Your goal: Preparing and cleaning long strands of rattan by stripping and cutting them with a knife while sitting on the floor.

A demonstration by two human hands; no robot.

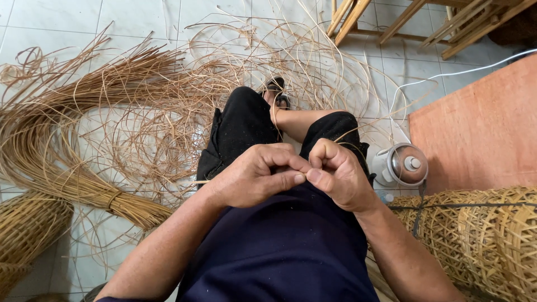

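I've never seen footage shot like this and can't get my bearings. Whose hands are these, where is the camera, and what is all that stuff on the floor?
The camera sits on a person's head and looks down at their own lap and crossed legs. The left hand and right hand meet thumb to thumb, pinching a thin rattan strand that pokes out to the left. On the tiled floor lie a tied bundle of rattan strips and loose curls. Woven baskets lie at the right, another woven basket at the left. A small lidded pot stands beside an orange board.
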